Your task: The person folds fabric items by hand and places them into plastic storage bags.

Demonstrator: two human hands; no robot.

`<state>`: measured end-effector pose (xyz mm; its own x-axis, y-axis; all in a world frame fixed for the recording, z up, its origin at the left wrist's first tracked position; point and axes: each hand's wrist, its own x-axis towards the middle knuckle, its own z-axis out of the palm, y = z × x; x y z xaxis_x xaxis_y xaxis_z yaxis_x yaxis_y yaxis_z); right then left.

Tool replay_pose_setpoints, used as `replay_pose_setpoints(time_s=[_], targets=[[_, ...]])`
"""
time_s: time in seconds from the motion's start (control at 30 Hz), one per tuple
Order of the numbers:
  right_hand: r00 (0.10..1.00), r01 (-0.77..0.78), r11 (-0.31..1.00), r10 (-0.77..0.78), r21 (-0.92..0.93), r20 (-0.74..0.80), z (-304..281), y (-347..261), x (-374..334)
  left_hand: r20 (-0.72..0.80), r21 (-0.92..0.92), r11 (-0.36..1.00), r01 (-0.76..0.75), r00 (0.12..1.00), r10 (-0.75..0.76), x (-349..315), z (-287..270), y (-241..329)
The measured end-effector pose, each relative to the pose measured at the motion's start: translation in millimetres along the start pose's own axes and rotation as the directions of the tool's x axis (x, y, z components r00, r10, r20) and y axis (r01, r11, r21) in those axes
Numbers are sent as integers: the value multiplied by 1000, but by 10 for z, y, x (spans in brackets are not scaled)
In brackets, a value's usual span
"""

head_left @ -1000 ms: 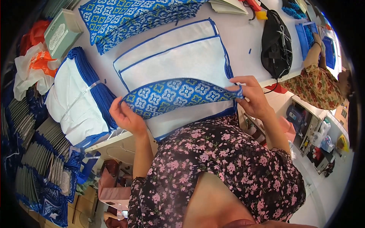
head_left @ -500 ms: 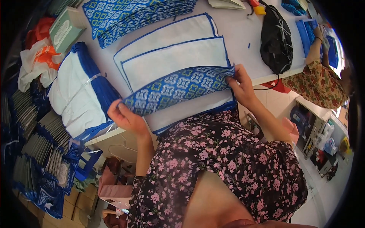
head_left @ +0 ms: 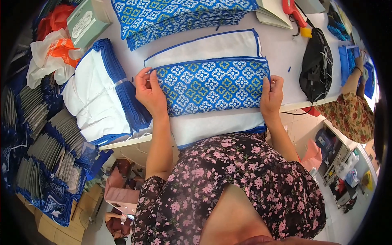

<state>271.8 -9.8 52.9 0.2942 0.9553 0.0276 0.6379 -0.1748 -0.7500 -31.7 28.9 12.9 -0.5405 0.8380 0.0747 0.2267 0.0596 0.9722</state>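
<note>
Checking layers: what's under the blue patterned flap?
White cloth, edged in blue, shows past the near and far edges of the patterned flap; what lies beneath its middle is covered.

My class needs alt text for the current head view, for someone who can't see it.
A left hand and right hand hold a blue patterned cloth by its ends, over white cloth on a table. A tied stack lies left, a patterned pile beyond.

A white table (head_left: 286, 85) stands on a pale tiled floor (head_left: 300, 130), with an open cabinet (head_left: 344, 143) at right.
</note>
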Motion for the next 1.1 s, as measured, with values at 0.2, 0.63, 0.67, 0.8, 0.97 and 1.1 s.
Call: replay_pose_setpoints(time_s=[0.2,0.63,0.67,0.8,0.97,1.1], targets=[[1000,16,998,-17,-59,-18,-102,19,14,-28,44,998,50,998,-49,-110,18,80],[1000,-4,997,3,-77,-17,-195,43,19,169,171,925,-341,935,313,-396,-27,390],[1000,-10,997,9,-71,-15,-201,32,24,166,171,925,-340,935,313,-417,11,388],[996,50,994,-56,-100,-64,-187,67,-3,466,212,848,-486,813,349,-482,82,310],[998,-26,990,18,-140,-60,-109,-22,-136,502,263,820,-508,798,333,-507,-21,196],[997,-65,982,55,-177,-60,-21,-145,-217,514,298,802,-518,795,322,-490,-145,151]])
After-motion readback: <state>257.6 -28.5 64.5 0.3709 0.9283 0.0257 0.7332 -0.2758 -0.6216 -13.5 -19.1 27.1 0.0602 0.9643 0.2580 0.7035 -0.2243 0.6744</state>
